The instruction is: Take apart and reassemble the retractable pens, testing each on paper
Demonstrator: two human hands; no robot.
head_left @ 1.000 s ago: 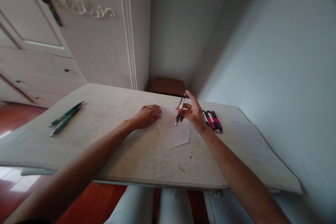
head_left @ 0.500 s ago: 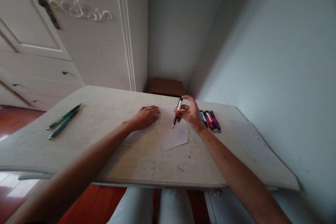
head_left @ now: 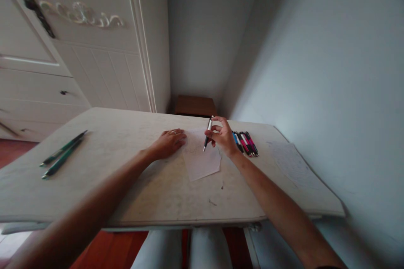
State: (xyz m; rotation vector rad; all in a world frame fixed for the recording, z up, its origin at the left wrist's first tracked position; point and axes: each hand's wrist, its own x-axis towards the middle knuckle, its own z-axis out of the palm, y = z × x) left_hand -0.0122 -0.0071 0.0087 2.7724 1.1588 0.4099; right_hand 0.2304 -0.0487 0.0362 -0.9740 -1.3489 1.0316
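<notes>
My right hand (head_left: pixel 221 134) grips a black-and-white pen (head_left: pixel 208 132) between thumb and fingers. The pen stands nearly upright over a sheet of white paper (head_left: pixel 203 164), its tip pointing down, and the bent index finger is near its top end. I cannot tell whether the tip touches the sheet. My left hand (head_left: pixel 168 143) rests palm down on the table by the paper's left edge, fingers stretched out and a ring on one of them. Faint marks show on the upper part of the sheet.
Several pink, blue and black pens (head_left: pixel 248 143) lie in a row right of my right hand. Two green pens (head_left: pixel 63 154) lie at the table's left. Another paper with writing (head_left: pixel 292 162) is near the right edge of the table (head_left: pixel 151 201), beside the wall.
The whole scene has shifted a little left in view as the camera turned right. My right index finger has moved slightly at the pen's top. My left hand stays by the paper.
</notes>
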